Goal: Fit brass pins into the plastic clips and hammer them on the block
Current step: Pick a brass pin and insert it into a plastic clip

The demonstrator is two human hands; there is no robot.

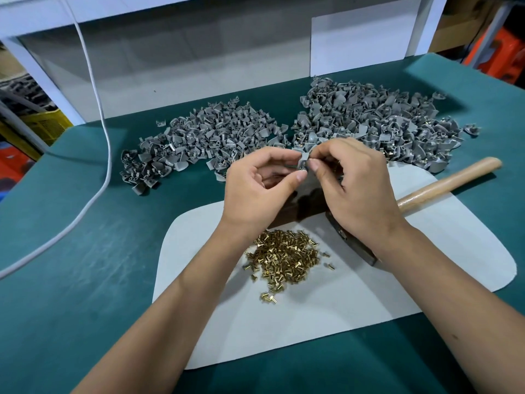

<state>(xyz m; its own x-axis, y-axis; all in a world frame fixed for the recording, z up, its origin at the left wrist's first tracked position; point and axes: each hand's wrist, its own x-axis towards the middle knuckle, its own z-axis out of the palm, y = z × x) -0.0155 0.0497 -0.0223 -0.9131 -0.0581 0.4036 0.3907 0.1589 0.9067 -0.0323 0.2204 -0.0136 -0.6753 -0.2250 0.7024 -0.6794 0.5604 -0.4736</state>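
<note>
1. Your left hand [262, 182] pinches a single grey plastic clip [302, 162] between thumb and curled fingers, holding it up above the bench.
2. Your right hand [353, 183] meets it from the other side, fingertips pinched at the same clip; whether a pin sits between them is too small to tell.
3. Directly beneath your hands lies the dark block [301, 207], mostly hidden by them, resting on the far part of the pale mat [426, 251].
4. The brass pins [284, 257] lie in a loose heap on the mat, just nearer to you than the block, with a few strays around the edge.
5. The hammer [443, 180] lies on its side to your right: wooden handle pointing away to the right, dark head tucked under your right wrist.
6. Two heaps of grey clips sit on the green bench [71, 237] beyond the mat: the left pile [204, 137] and the right pile [383, 123], where brass glints show among the pieces.
7. A white cable [106, 143] trails across the bench on your left.
</note>
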